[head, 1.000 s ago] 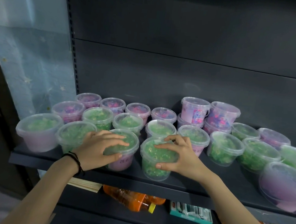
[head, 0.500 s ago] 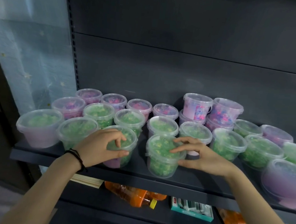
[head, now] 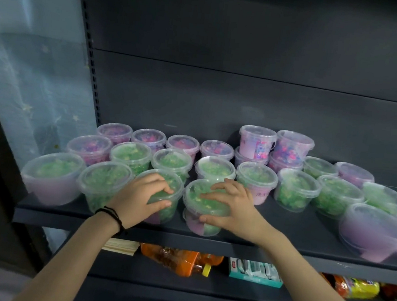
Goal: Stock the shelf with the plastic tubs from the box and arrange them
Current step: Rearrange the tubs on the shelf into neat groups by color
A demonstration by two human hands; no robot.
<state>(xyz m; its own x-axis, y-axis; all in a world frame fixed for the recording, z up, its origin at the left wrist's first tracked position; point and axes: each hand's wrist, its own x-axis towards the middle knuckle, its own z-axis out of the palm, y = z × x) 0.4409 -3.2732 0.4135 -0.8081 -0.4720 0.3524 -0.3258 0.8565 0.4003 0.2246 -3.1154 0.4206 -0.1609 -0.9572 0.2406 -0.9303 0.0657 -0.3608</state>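
Arranging step: left hand (head: 136, 199) curled round one green tub (head: 175, 184), right hand (head: 232, 206) clasping the neighbouring green tub (head: 199, 224), both likely needing squaring into the shelf (head: 282, 232) front row next.

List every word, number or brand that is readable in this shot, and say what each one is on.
No text here is legible.
Pink label on a green tub: short dark handwritten marks, too blurred to read.
Teal box below: print too small to read.
Yellow packet below: print blurred, unreadable.
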